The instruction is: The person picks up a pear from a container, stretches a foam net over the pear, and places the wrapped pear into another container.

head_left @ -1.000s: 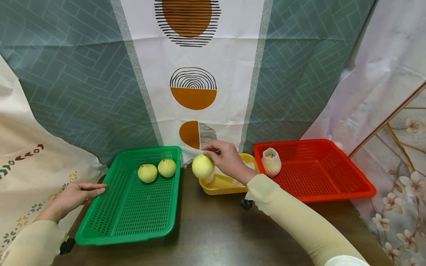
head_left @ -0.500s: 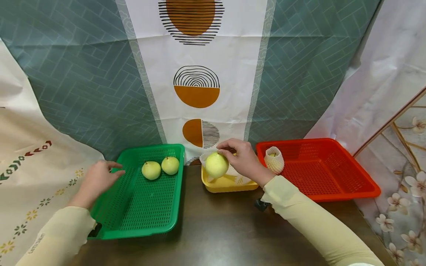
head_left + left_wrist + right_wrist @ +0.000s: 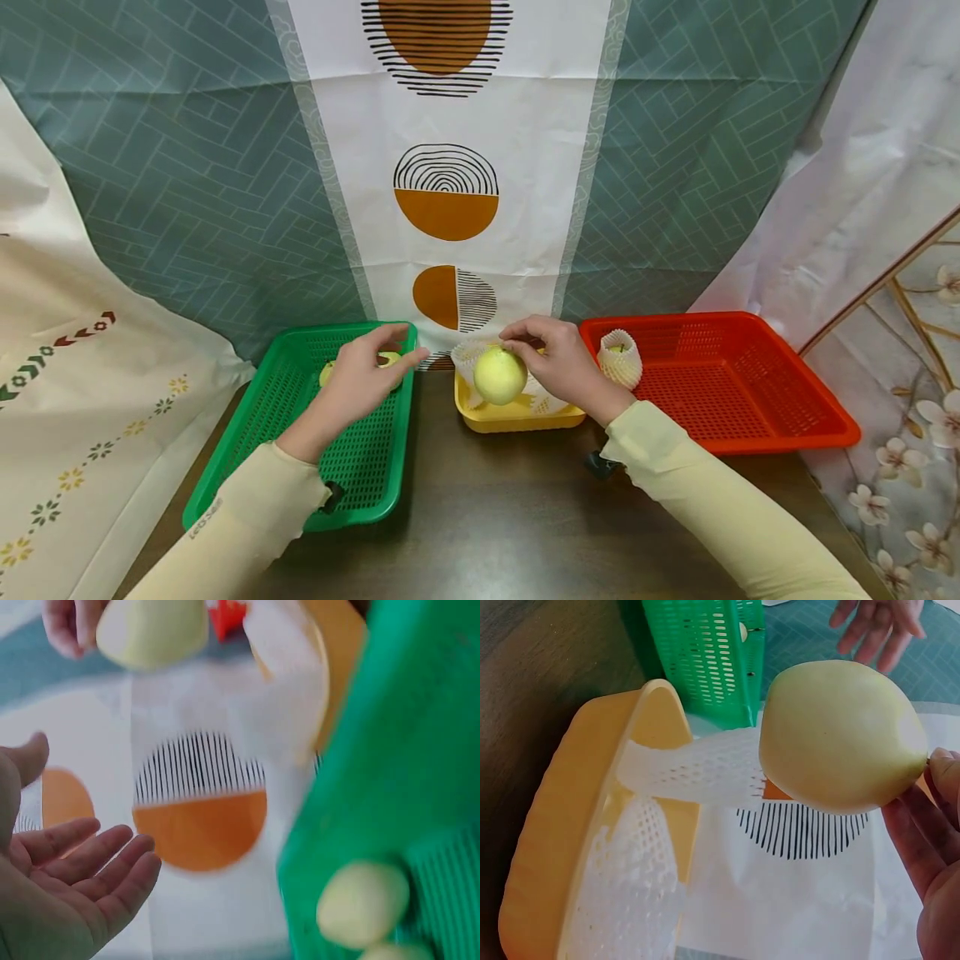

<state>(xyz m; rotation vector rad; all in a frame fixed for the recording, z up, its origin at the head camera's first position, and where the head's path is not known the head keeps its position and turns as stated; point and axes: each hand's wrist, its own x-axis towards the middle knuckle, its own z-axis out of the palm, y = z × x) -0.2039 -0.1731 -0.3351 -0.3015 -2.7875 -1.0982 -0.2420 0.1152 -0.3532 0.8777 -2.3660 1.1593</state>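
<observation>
Cloth [image 3: 525, 183] hangs behind hands [image 3: 557, 356], one holding a pear [image 3: 500, 377].

A dark brown table [image 3: 480, 512] is showing a pale sheen toward its near edge. A green basket [image 3: 369, 462] is sitting at the far left corner, its long side running beside the left edge. A yellow tray [image 3: 521, 423] is resting around the middle of the far edge, with bare table showing between the two. A red basket [image 3: 712, 404] is lying just beside the tray, taking up the far right corner.
</observation>
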